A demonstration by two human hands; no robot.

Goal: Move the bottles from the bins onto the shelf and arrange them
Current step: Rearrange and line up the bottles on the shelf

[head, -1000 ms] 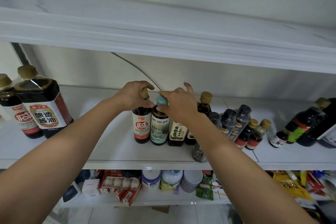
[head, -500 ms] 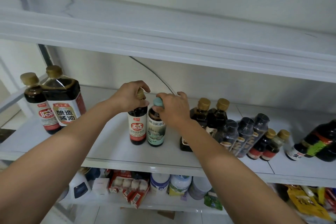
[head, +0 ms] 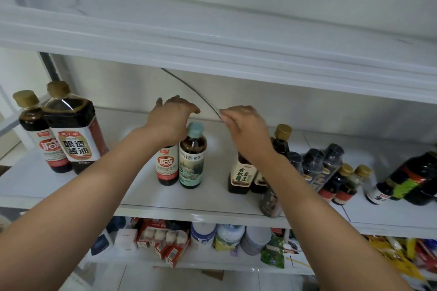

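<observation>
Fingers of left hand (head: 171, 120) spread and slack, gripping nothing, above dark red-labelled sauce bottle (head: 167, 168), cap hidden; fingers of right hand (head: 247, 129) loosely curled, empty; teal-capped green-labelled brown bottle (head: 192, 160) touches sauce bottle at its 3 o'clock; both upright on white shelf (head: 71, 194).

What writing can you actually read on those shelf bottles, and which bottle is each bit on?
"减": small bottle at far left, red label.
"酿造酱油": big bottle beside it.
"减": middle bottle, red label.
"有机": brown bottle.
Teal-capped bottle: large characters ending in "鲜"; the rest is blurred.
Small print everywhere, the right-side bottles and the packs on the lower shelf: too small or blurred to read.
</observation>
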